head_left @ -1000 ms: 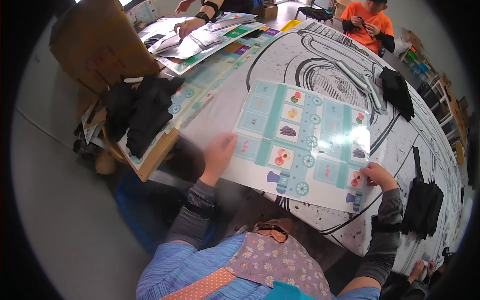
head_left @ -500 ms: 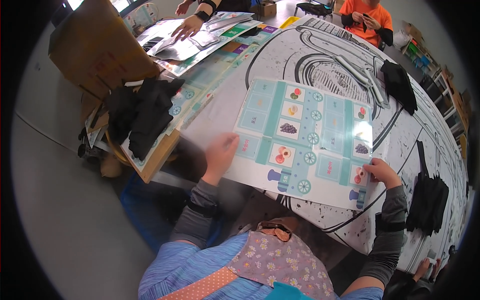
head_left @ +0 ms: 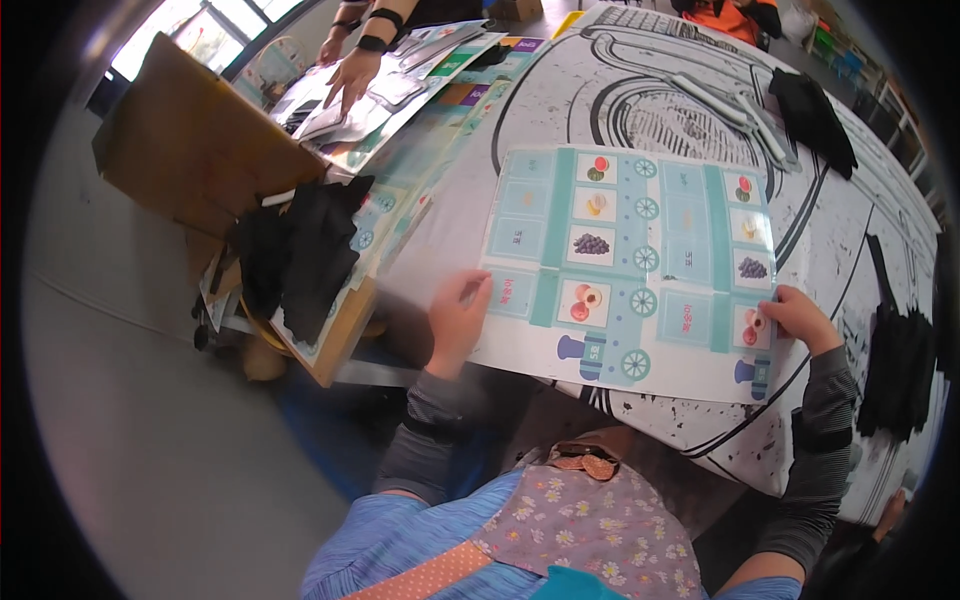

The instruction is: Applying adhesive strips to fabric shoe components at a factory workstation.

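A large laminated sheet [head_left: 640,250] printed with teal train cars and small fruit pictures lies on the white table [head_left: 560,120] with black line drawings. My left hand [head_left: 458,318] grips the sheet's near left edge. My right hand [head_left: 798,318] pinches its near right corner, beside a fruit picture. Both forearms wear grey sleeves. The sheet's near edge hangs a little over the table's edge.
A pile of black cloth [head_left: 300,250] lies on a wooden board to the left, next to a brown cardboard box [head_left: 190,150]. Another person's hands [head_left: 350,75] rest on more printed sheets at the back. Black cloth pieces [head_left: 815,110] lie far right and by the right edge [head_left: 900,360].
The view has swung: the sheet now sits more to the right and squarer to me. Both hands keep their hold on its near edge. The person in orange has nearly left the picture.
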Demonstrator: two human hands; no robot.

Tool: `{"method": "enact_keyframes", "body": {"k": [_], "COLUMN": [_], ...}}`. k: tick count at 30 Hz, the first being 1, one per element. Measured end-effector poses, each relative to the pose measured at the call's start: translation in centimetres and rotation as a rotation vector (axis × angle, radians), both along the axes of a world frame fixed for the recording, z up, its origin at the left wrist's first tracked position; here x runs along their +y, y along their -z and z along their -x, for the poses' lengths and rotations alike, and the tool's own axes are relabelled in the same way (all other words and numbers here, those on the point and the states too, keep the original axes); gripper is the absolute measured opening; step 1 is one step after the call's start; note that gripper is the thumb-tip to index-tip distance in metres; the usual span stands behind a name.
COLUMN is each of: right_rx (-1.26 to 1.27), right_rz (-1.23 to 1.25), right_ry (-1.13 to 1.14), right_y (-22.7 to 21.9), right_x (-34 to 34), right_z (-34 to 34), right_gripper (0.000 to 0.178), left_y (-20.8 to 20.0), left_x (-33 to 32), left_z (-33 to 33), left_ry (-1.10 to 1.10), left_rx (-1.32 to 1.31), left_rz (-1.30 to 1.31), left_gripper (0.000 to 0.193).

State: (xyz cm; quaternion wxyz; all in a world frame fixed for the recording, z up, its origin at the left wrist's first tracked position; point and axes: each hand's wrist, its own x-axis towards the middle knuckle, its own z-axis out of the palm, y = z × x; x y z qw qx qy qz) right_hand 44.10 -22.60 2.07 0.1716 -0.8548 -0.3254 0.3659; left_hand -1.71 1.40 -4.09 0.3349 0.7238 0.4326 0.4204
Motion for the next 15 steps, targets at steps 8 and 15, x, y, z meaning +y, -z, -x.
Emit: {"method": "enact_keyframes", "body": {"k": [8,15], "right_rx": [-0.013,0.031], "right_rz": [-0.016,-0.011], "right_ry": [-0.008,0.031], "right_y": [-0.21,-0.3], "right_x": [0.14,0.18], "right_z": [0.69,0.55], "right_gripper": [0.037,0.034], "left_y": [0.26,0.15], "left_x": [0.19,-0.02], "left_z": [0.05,0.1], "left_ry": [-0.011,-0.028], "left_rx": [0.048,0.072], "left_rz": [0.022,0.041], "left_gripper": [0.014,0.013]}}
